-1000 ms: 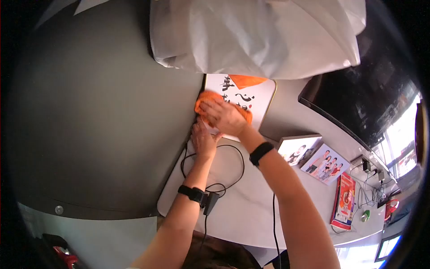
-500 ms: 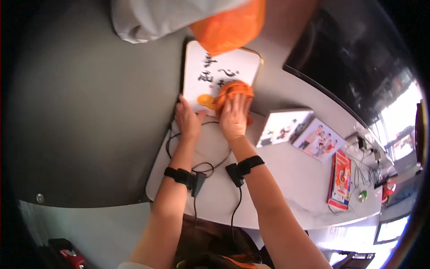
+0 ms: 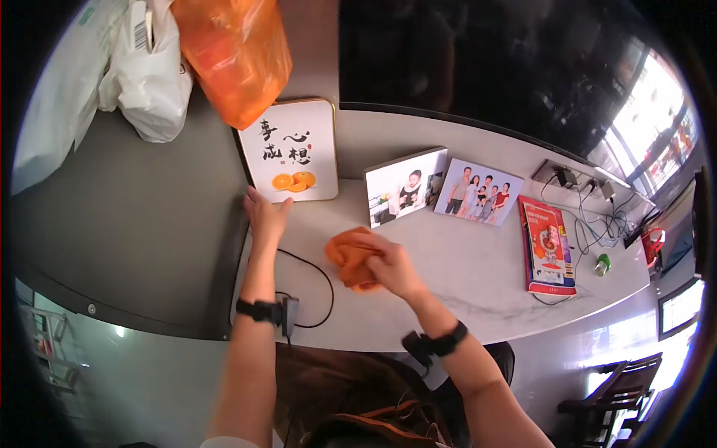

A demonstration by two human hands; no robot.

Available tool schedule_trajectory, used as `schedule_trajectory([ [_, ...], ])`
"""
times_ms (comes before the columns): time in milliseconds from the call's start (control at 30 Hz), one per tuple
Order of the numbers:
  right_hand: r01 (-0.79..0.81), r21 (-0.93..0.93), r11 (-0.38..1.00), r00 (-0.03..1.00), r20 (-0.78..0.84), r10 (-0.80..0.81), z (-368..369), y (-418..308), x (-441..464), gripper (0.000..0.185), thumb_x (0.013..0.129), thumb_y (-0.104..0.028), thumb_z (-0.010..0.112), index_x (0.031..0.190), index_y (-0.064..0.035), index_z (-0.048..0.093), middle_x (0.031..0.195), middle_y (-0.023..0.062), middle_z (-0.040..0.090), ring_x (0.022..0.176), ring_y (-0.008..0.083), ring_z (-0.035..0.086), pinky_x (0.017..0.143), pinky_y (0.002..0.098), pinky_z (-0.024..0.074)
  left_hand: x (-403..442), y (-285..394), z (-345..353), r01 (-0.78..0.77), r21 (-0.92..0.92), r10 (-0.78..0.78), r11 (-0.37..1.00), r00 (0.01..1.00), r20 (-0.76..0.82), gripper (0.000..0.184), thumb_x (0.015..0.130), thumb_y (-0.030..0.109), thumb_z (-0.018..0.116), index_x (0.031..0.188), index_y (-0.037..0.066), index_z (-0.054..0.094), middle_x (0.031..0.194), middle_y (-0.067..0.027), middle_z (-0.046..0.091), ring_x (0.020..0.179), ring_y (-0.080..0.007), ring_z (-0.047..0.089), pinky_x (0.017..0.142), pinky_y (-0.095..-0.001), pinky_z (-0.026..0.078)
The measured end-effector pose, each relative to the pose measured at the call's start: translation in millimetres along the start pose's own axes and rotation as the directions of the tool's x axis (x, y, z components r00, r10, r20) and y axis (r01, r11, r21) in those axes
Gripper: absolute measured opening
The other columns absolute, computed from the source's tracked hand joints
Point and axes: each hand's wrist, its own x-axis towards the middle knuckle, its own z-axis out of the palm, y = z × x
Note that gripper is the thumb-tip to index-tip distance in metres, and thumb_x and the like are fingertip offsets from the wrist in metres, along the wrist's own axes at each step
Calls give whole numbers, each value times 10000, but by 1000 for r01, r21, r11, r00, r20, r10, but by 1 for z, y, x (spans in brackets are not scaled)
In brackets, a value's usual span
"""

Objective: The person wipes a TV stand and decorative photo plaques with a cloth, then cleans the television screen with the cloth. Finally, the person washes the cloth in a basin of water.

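My right hand [image 3: 390, 267] is closed around a crumpled orange cloth [image 3: 349, 261], held just over the white marbled counter [image 3: 455, 261], in front of the photo panels. My left hand [image 3: 265, 215] grips the lower left corner of a framed picture [image 3: 258, 160], its thumb at the bottom edge and its fingers along the side. Black brush characters and printed oranges show on the picture's white face, inside a gold rim. It stands leaning at the back of the counter. A black strap with a small device sits on each wrist.
An orange plastic bag [image 3: 235, 60] hangs over the picture's top left corner, beside white bags [image 3: 153, 89]. Two photo panels [image 3: 407, 187] lean at the back under a dark screen [image 3: 478, 67]. Right of them lie a red booklet [image 3: 549, 243], cables [image 3: 597, 216] and a small green item [image 3: 603, 263].
My right hand has drawn the orange cloth off the picture's lower part, back toward me over the counter. My left hand stays at the picture's corner. The view has turned right.
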Motion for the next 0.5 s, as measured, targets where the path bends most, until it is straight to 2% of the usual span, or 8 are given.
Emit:
schedule_trajectory([
  [33,-17,163,986,999,-36,24,-13,-5,-14,430,799,76,479,1208,-4,586,1213,147,587,1102,262,586,957,338,463,-9,10,-6,-158,95,172,983,973,-152,895,763,234,763,1398,-114,238,1293,-314,430,1224,-414,410,1037,-442,359],
  [100,-162,550,819,947,-146,286,-28,-14,-37,406,850,75,448,1248,46,523,1215,142,568,1102,218,575,964,333,468,-30,60,-14,-200,-313,225,929,973,47,814,794,239,745,1393,-77,296,1318,-277,432,1203,-390,453,1035,-430,369],
  [167,-161,642,750,931,-154,332,-43,-7,-54,410,867,73,430,1270,45,497,1224,152,559,1106,224,574,967,335,469,-49,91,14,-66,-581,266,811,927,265,740,811,249,737,1366,-47,348,1351,-241,428,1189,-352,490,1002,-413,411],
  [233,-145,718,681,917,-160,365,-49,-2,-65,414,883,72,413,1292,44,472,1233,162,549,1110,231,573,970,336,470,-49,89,81,79,-798,324,597,887,330,551,861,116,682,1320,-25,412,1355,-172,465,1237,-227,475,993,-357,422],
  [267,-129,732,669,909,-183,375,-49,0,-71,411,884,72,415,1290,41,476,1235,162,547,1111,231,572,965,338,473,-51,98,79,73,-800,329,595,887,326,551,861,116,682,1320,-25,412,1355,-172,465,1237,-227,475,993,-357,422],
  [333,-99,758,645,900,-208,383,-49,3,-77,419,880,76,418,1294,38,473,1235,162,547,1107,224,573,948,339,485,-52,109,75,313,-784,383,536,737,556,447,885,44,628,1284,-23,437,1272,-135,544,1169,-203,535,961,-336,448],
  [467,-118,749,653,906,-189,380,-42,-3,-74,413,885,70,413,1293,39,474,1239,162,546,1100,218,576,939,332,488,-49,88,73,346,-681,314,646,693,649,414,899,18,597,1279,-28,439,1213,-108,589,1131,-187,566,962,-318,447],
  [500,-53,685,727,922,-245,299,-33,-7,-70,419,886,59,419,1300,29,472,1249,167,542,1107,209,571,937,328,487,-53,76,68,294,-681,314,671,719,620,393,902,15,587,1270,-18,451,1225,-109,579,1148,-183,552,963,-319,447],
])
